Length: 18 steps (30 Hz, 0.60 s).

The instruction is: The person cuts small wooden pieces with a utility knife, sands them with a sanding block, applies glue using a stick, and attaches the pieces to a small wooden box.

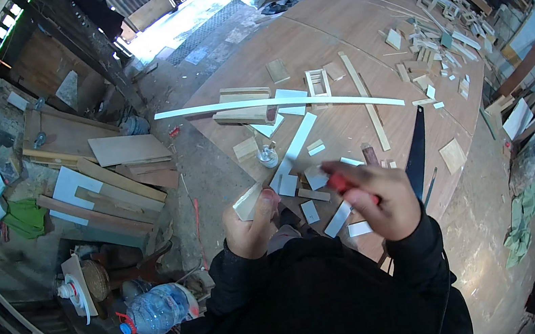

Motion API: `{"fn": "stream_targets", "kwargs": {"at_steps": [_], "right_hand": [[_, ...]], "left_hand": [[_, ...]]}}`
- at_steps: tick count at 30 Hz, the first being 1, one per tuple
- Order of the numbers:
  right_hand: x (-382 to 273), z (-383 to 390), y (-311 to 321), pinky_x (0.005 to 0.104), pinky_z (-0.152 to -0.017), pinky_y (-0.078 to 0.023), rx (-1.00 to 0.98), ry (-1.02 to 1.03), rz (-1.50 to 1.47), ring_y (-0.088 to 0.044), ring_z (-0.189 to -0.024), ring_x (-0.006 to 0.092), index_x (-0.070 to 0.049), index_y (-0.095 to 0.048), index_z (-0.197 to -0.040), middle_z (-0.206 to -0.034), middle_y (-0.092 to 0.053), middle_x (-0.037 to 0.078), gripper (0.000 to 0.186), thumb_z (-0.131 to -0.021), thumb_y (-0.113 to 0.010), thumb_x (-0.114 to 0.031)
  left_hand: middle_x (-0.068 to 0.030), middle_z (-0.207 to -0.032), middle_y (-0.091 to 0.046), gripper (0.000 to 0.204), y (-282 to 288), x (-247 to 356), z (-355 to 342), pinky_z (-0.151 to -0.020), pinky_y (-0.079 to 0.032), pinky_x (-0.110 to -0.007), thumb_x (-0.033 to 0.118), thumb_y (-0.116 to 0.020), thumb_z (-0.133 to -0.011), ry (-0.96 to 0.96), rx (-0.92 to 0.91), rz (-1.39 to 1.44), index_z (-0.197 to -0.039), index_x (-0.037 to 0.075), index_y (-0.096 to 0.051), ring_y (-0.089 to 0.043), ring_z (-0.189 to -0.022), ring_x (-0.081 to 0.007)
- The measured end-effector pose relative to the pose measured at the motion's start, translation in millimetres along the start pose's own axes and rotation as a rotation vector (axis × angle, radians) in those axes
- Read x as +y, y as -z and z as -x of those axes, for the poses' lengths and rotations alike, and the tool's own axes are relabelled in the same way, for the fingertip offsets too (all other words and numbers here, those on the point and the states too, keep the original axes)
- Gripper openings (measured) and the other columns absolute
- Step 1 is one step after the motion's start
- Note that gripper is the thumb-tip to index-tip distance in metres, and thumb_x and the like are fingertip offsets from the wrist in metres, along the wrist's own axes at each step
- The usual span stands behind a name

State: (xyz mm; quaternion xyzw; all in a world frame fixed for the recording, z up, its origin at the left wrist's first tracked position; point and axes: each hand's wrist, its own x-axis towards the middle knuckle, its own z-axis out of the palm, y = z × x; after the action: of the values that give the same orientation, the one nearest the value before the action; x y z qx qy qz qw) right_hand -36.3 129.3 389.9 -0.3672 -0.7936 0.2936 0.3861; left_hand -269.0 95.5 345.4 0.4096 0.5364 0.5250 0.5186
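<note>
My left hand [244, 233] is closed around a small pale wood piece [245, 205], its thumb pressed along the side, just off the table's near edge. My right hand [389, 204] grips a red-handled tool [338, 183]; motion blurs it, and its working end cannot be made out. Between the hands, white-faced offcuts [309, 212] and a wider white strip [294, 151] lie on the wooden table [210, 149]. A glass jar [268, 156] stands beside that strip. To the right of my right hand lies a dark saw blade [417, 149].
A long white strip [205, 110] crosses a wooden channel piece [240, 95] and a small open frame [318, 84]. Scrap wood [425, 46] is heaped at the far right. Boards [131, 148] lean at left, near a large water bottle [159, 310].
</note>
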Motion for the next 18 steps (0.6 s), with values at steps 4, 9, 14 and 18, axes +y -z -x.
{"fn": "stream_targets", "kwargs": {"at_steps": [4, 9, 14, 18], "right_hand": [[-4.2, -1.7, -11.4, 0.034, -0.062, -0.048, -0.045, 0.013, -0.097, -0.063, -0.065, 0.0277, -0.006, -0.06, -0.125, -0.077, -0.062, 0.016, 0.037, -0.091, -0.061, -0.022], [14.5, 3.0, -20.1, 0.0341, -0.064, -0.05, 0.076, -0.061, -0.111, -0.065, -0.067, 0.0283, -0.005, -0.059, -0.126, -0.078, -0.065, 0.016, 0.037, -0.094, -0.058, -0.024], [19.6, 9.7, -16.8, 0.0307, -0.065, -0.049, -0.075, -0.31, -0.297, -0.065, -0.068, 0.0206, -0.001, -0.058, -0.127, -0.077, -0.065, 0.011, 0.041, -0.099, -0.049, -0.03], [25.4, 14.3, -20.5, 0.0306, -0.065, -0.049, -0.098, -0.34, -0.315, -0.064, -0.068, 0.0205, -0.001, -0.058, -0.126, -0.078, -0.064, 0.012, 0.041, -0.099, -0.048, -0.031]], "left_hand": [[-0.0067, -0.07, -0.055, 0.03, 2.0, -3.8, -3.5, -0.049, -0.042, -0.028, 0.03, -0.055, -0.096, -0.014, -0.106, -0.018, -0.089, 0.001, -0.054, -0.052, -0.053, -0.0156], [-0.0151, -0.072, -0.059, 0.041, -11.1, 10.2, 0.7, -0.037, -0.047, -0.035, 0.042, -0.045, -0.097, 0.194, -0.137, 0.358, -0.105, 0.002, -0.043, -0.059, -0.047, -0.0259], [-0.0127, -0.07, -0.058, 0.042, 0.5, 3.0, -2.4, -0.038, -0.046, -0.03, 0.044, -0.046, -0.097, 0.123, -0.205, 0.174, -0.099, 0.002, -0.046, -0.058, -0.047, -0.0216], [-0.0109, -0.073, -0.058, 0.038, 7.7, -3.4, -5.2, -0.039, -0.044, -0.026, 0.04, -0.045, -0.099, 0.137, -0.246, 0.153, -0.102, 0.002, -0.048, -0.054, -0.045, -0.0173]]}}
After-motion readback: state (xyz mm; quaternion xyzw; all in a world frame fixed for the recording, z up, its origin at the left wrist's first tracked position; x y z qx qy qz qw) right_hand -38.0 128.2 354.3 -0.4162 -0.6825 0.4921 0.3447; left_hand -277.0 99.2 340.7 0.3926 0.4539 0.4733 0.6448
